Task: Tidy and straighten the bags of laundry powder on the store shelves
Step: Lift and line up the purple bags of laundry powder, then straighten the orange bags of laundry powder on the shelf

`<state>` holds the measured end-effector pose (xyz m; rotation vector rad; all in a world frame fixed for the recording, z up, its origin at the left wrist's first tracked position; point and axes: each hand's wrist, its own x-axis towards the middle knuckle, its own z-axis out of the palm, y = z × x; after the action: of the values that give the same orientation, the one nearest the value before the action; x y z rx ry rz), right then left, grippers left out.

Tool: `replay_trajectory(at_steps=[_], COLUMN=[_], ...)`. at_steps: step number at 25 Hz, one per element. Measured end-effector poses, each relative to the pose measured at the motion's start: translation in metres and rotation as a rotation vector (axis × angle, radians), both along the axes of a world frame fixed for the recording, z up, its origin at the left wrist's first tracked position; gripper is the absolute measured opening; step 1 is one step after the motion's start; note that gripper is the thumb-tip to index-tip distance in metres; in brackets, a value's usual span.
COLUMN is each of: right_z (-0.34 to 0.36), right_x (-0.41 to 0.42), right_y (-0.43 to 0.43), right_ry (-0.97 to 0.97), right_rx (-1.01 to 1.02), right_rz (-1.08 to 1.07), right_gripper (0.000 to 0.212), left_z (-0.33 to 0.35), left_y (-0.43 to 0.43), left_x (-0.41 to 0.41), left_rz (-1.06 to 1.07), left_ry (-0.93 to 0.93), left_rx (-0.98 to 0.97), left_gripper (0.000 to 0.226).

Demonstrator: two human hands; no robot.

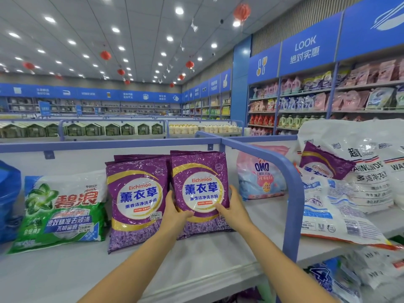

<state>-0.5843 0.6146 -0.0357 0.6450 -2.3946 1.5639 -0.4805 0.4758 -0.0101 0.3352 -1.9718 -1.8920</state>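
Note:
Two purple Eichimoo laundry powder bags stand side by side on the white shelf (65,270), leaning on the back panel, with more purple bags stacked behind them. My left hand (175,212) grips the left edge of the right purple bag (200,171), thumb across its front. My right hand (232,205) holds that bag's right edge, thumb on its front. The left purple bag (136,193) stands untouched beside it. A green-and-white bag (61,208) leans further left. A pink OMO bag (260,173) stands to the right, behind the rail.
A blue curved rail (291,193) divides this shelf from the right section, where white bags (369,167) and another purple bag (321,162) lie in a loose heap. A blue bag (8,197) sits at the far left. Wall shelves of detergent (306,101) stand beyond.

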Motion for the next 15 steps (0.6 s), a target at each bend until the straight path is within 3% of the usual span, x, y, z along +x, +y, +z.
replay_trajectory(at_steps=[5, 12, 15], right_z=[0.031, 0.097, 0.114], right_x=[0.036, 0.118, 0.135], right_y=[-0.003, 0.026, 0.058], right_ry=[0.229, 0.423, 0.464], right_rx=[0.075, -0.069, -0.061], right_rz=[-0.055, 0.001, -0.098], right_gripper=[0.051, 0.038, 0.040], left_z=[0.012, 0.040, 0.055], left_y=[-0.003, 0.017, 0.046], left_x=[0.018, 0.034, 0.040], left_rz=[-0.027, -0.072, -0.169], left_ry=[0.065, 0.244, 0.339], left_rx=[-0.081, -0.369, -0.435], left_gripper=[0.082, 0.065, 0.058])
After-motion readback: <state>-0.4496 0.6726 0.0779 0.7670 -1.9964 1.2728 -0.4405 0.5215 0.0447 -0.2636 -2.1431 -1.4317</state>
